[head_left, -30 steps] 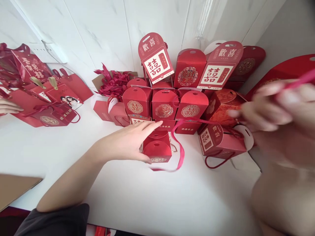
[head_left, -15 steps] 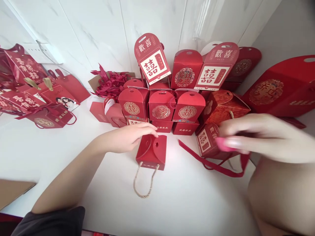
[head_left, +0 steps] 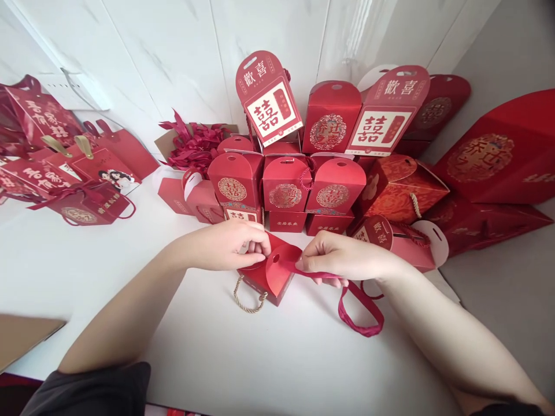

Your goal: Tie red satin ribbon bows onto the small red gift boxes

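A small red gift box [head_left: 265, 283] with a twisted cord handle [head_left: 250, 308] stands on the white table, its rounded flaps folded up and a hole showing in one. My left hand [head_left: 234, 242] is closed, fingers curled at the box's left flap, holding the box by its top. Between the fingers of my right hand [head_left: 338, 255] runs a dark red ribbon [head_left: 361, 323], its end close to the holed flap. The rest of that ribbon loops down below the hand. My left fingers cover part of the box top.
Stacked red boxes [head_left: 285, 188] rise behind the hands. A carton of ribbons [head_left: 191, 144] sits left of them, and red gift bags [head_left: 106, 167] stand farther left. Larger red boxes [head_left: 489, 156] are on the right. A cardboard piece [head_left: 26, 341] lies at the left edge.
My right hand has come left and down to the small box, bringing the ribbon from the right. The box has turned a little, and one flap now stands more raised.
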A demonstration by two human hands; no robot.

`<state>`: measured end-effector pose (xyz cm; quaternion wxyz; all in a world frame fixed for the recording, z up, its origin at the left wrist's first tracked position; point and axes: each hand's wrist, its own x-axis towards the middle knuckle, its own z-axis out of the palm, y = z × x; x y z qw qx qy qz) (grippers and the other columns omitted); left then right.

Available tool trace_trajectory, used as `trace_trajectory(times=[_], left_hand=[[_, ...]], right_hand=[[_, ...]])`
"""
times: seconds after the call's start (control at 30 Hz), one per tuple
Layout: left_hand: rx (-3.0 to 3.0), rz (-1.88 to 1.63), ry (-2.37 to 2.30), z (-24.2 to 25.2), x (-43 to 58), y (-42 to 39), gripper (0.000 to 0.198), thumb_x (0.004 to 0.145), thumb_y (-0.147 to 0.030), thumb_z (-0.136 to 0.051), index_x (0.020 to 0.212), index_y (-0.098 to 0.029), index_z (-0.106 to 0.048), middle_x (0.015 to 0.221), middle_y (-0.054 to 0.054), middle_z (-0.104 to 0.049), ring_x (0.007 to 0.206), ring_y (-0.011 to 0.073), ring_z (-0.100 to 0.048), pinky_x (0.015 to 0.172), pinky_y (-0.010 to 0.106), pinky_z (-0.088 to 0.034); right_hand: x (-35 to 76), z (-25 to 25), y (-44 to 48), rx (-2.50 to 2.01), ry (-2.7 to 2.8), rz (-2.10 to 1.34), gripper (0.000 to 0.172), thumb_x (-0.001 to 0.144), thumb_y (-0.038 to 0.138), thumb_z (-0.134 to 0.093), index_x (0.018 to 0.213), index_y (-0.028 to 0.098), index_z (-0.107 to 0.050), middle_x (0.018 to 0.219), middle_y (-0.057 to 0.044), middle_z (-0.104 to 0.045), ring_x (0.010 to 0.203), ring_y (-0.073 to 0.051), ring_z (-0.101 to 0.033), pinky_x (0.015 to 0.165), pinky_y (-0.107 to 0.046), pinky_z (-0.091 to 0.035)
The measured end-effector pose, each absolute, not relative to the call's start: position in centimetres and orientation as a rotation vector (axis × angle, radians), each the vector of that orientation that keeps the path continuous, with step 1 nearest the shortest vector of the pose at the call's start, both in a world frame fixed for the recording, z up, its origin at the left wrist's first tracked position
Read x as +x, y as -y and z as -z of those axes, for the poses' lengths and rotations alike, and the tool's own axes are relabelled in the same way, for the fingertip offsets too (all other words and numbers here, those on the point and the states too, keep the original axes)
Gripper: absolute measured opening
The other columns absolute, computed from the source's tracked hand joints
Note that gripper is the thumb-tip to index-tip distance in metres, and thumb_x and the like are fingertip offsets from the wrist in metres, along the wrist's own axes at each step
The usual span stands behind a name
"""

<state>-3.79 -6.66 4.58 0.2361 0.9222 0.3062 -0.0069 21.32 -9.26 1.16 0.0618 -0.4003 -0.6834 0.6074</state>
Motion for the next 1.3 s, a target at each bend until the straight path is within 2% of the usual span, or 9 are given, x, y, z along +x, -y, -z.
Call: trace_trajectory(times=[0.1, 0.3, 0.43, 0.63, 0.8, 0.9, 1.07, 1.2, 1.3], left_hand=[[2.48, 0.028, -0.845, -4.4, -3.6, 6.5, 0.017, 0.089, -0.022, -0.053, 0.091, -0.021, -0.07, 0.087, 0.0, -0.069, 0.079, 0.0139, -0.06, 0.071, 0.025, -0.044], [2.395, 0.027, -0.886, -4.7, -3.5, 6.6, 0.019, 0.091, -0.028, -0.053, 0.091, -0.02, -0.071, 0.09, 0.001, -0.07, 0.079, 0.0137, -0.06, 0.07, 0.025, -0.044], [2.311, 0.001, -0.943, -4.7, -3.5, 6.8, 0.025, 0.092, -0.033, -0.051, 0.101, -0.022, -0.072, 0.093, 0.002, -0.069, 0.078, 0.0141, -0.059, 0.067, 0.025, -0.043], [2.222, 0.021, -1.064, -4.1, -3.3, 6.8, 0.034, 0.092, -0.034, -0.048, 0.119, -0.027, -0.067, 0.075, -0.001, -0.06, 0.059, 0.0114, -0.048, 0.054, 0.024, -0.033], [2.195, 0.044, -1.009, -3.7, -3.2, 6.4, 0.029, 0.091, -0.026, -0.044, 0.106, -0.023, -0.068, 0.077, 0.0, -0.059, 0.062, 0.012, -0.046, 0.057, 0.024, -0.033], [2.188, 0.061, -1.022, -3.7, -3.1, 6.3, 0.024, 0.091, -0.029, -0.045, 0.098, -0.021, -0.066, 0.078, 0.0, -0.058, 0.064, 0.0123, -0.046, 0.057, 0.024, -0.033], [2.143, 0.094, -0.997, -3.9, -3.0, 6.4, 0.018, 0.09, -0.032, -0.048, 0.093, -0.02, -0.062, 0.064, -0.004, -0.042, 0.054, 0.0102, -0.034, 0.05, 0.023, -0.027], [2.148, 0.065, -0.963, -3.7, -3.1, 6.1, 0.017, 0.09, -0.035, -0.051, 0.088, -0.019, -0.059, 0.064, -0.004, -0.038, 0.055, 0.0097, -0.033, 0.05, 0.023, -0.028], [2.163, 0.008, -0.957, -3.5, -3.2, 6.0, 0.016, 0.09, -0.034, -0.051, 0.085, -0.02, -0.058, 0.066, -0.004, -0.042, 0.058, 0.0101, -0.036, 0.053, 0.023, -0.029]], right_hand=[[20.7, -0.8, 9.2, -1.225, 2.045, -1.838, 0.036, 0.089, 0.037, -0.056, 0.06, 0.016, -0.056, 0.046, 0.004, -0.049, 0.04, -0.007, -0.046, 0.037, -0.017, -0.035], [19.8, 0.0, 9.2, -1.221, 2.005, -1.736, 0.043, 0.092, 0.047, -0.054, 0.063, 0.015, -0.063, 0.045, 0.003, -0.053, 0.038, -0.007, -0.047, 0.039, -0.019, -0.037], [19.4, 0.5, 9.4, -1.219, 1.962, -1.672, 0.045, 0.09, 0.053, -0.055, 0.067, 0.016, -0.065, 0.048, 0.002, -0.055, 0.041, -0.009, -0.05, 0.041, -0.02, -0.039], [19.0, 0.9, 9.8, -1.17, 1.961, -1.633, 0.046, 0.092, 0.056, -0.053, 0.07, 0.017, -0.065, 0.051, 0.001, -0.058, 0.044, -0.01, -0.051, 0.044, -0.022, -0.041], [19.0, 0.9, 9.8, -1.181, 1.977, -1.602, 0.044, 0.093, 0.053, -0.052, 0.072, 0.017, -0.066, 0.052, 0.001, -0.058, 0.045, -0.009, -0.052, 0.047, -0.022, -0.042], [19.0, 0.8, 9.8, -1.179, 1.987, -1.597, 0.043, 0.094, 0.051, -0.052, 0.07, 0.017, -0.064, 0.052, 0.002, -0.058, 0.044, -0.009, -0.051, 0.047, -0.022, -0.043], [18.9, 0.6, 9.9, -1.195, 1.993, -1.59, 0.046, 0.094, 0.051, -0.051, 0.063, 0.018, -0.057, 0.052, 0.001, -0.058, 0.044, -0.009, -0.051, 0.048, -0.023, -0.042], [18.9, 0.4, 10.1, -1.208, 2.023, -1.569, 0.044, 0.094, 0.05, -0.051, 0.063, 0.019, -0.055, 0.052, 0.002, -0.057, 0.045, -0.01, -0.051, 0.05, -0.024, -0.042], [19.0, 0.4, 10.2, -1.26, 2.142, -1.28, 0.045, 0.095, 0.053, -0.048, 0.065, 0.02, -0.054, 0.057, 0.001, -0.059, 0.052, -0.013, -0.054, 0.058, -0.028, -0.044]])
